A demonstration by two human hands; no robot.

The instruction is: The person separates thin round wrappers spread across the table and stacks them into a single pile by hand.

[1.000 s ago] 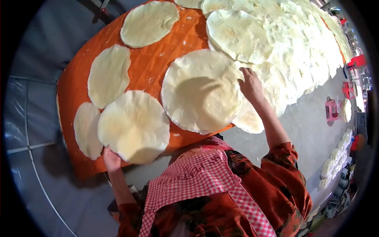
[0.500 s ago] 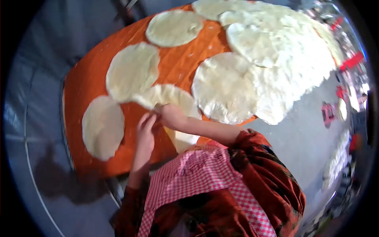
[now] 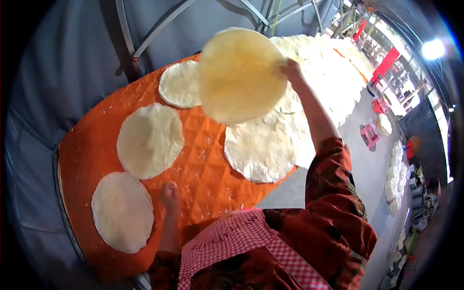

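Note:
My right hand (image 3: pixel 291 71) is raised over the orange cloth and grips the right edge of a thin round flatbread (image 3: pixel 241 79). The lifted sheet hangs in the air, slightly blurred, and hides part of what lies behind it. Low above the cloth, my left hand (image 3: pixel 169 194) is curled closed with nothing visible in it. Beside it on the left lie two pale flatbreads, one nearer (image 3: pixel 123 212) and one farther (image 3: pixel 150 140). Another flatbread (image 3: pixel 179 84) lies at the back, partly covered by the raised one.
An orange cloth (image 3: pixel 198 169) covers the work surface. Many overlapping flatbreads (image 3: pixel 324 72) spread over its right and far part, one (image 3: pixel 263 150) at the near edge. Grey sheeting with metal bars (image 3: pixel 154 26) borders the back. Pink stool (image 3: pixel 369 136) stands on the floor at right.
My right hand has lifted the flatbread off the cloth, up and to the right. My left hand has parted from it and stays low. The view has tilted upward.

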